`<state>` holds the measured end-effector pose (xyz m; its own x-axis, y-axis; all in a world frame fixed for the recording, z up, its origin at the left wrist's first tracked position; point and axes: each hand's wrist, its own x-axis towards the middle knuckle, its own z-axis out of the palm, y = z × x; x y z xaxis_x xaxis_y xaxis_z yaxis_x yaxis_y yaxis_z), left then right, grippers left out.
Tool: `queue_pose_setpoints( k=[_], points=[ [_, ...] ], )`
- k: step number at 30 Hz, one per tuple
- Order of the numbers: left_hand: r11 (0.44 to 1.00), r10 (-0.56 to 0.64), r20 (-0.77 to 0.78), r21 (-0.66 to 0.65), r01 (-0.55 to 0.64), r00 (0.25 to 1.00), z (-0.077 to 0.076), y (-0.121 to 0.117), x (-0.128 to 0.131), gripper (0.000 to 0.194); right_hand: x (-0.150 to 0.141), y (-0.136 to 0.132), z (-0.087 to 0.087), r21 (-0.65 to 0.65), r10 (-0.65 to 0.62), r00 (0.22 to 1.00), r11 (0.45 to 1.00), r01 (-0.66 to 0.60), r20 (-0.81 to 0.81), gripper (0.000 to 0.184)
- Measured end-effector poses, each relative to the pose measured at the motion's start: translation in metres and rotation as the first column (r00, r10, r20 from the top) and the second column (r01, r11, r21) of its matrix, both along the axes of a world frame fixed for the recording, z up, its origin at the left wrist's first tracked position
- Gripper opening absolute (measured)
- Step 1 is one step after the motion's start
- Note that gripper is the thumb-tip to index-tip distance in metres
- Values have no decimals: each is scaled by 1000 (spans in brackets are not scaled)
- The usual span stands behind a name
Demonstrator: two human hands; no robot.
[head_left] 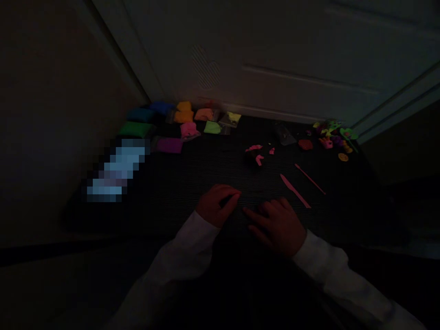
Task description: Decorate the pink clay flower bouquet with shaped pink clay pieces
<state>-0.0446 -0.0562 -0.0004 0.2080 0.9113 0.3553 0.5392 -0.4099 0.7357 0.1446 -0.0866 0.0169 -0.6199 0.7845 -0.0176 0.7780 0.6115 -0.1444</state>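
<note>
In the dim head view, my left hand (218, 205) is over the front of the dark table, thumb and forefinger tips pinched together. Whatever may be between them is too small and dark to make out. My right hand (277, 225) lies close by on the right. Its forefinger and thumb stretch apart toward the left hand, the other fingers partly curled, with nothing visible in them. Beyond both hands sits a small dark clay figure with pink parts (258, 160). Small pink clay bits (272, 151) lie beside it. A pink plastic knife (294, 190) and a thin pink stick tool (310, 179) rest right of my right hand.
Packets of coloured clay, among them a green packet (135, 129) and a purple packet (169, 145), line the back left. A blurred-out bright screen (118, 169) stands at left. Colourful small clay pieces (332, 137) and a red piece (305, 145) sit back right, before a pale panel (292, 55).
</note>
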Motion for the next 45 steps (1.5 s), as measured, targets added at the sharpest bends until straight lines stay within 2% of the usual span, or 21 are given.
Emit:
queue_pose_setpoints(
  k=[5, 9, 12, 17, 21, 25, 30, 33, 38, 45],
  points=[
    [1000, -6, -10, 12, 6, 1000, 0, 0, 0, 15, 0, 0, 0, 3, -49, 999, 999, 49, 6, 44],
    [1000, -8, -8, 22, 8, 1000, 0, 1, 0, 14, -1, 1, 0, -5, -9, 1000, 1000, 9, 6, 42],
    [1000, 1, -14, 14, -1, 1000, 0, 1, 0, 14, -1, 2, 0, -5, -66, 998, 998, 66, -3, 45],
    [1000, -12, -20, 10, 12, 1000, -1, 2, -1, 15, 5, 4, -3, -29, -106, 985, 994, 103, -138, 47],
    [997, -36, -62, 62, 40, 997, -5, 2, -1, 15, 11, 7, -7, -51, -149, 952, 989, 140, -266, 41],
    [976, -136, -221, 135, 168, 966, -9, 5, 2, 17, 13, 9, -8, -102, -232, 874, 973, 209, -426, 35],
    [947, -248, -402, 92, 308, 882, -8, 17, 4, 17, 17, 11, -8, -146, -320, 730, 945, 293, -604, 29],
    [943, -271, -412, 67, 326, 870, -5, 21, 4, 17, 19, 12, -7, -157, -341, 697, 936, 316, -630, 27],
    [951, -249, -379, 79, 299, 891, -4, 21, 6, 18, 20, 13, -5, -189, -361, 657, 929, 320, -662, 27],
    [924, -320, -396, 69, 375, 861, -3, 18, 2, 14, 22, 13, -4, -226, -385, 627, 920, 320, -677, 24]
  ],
)
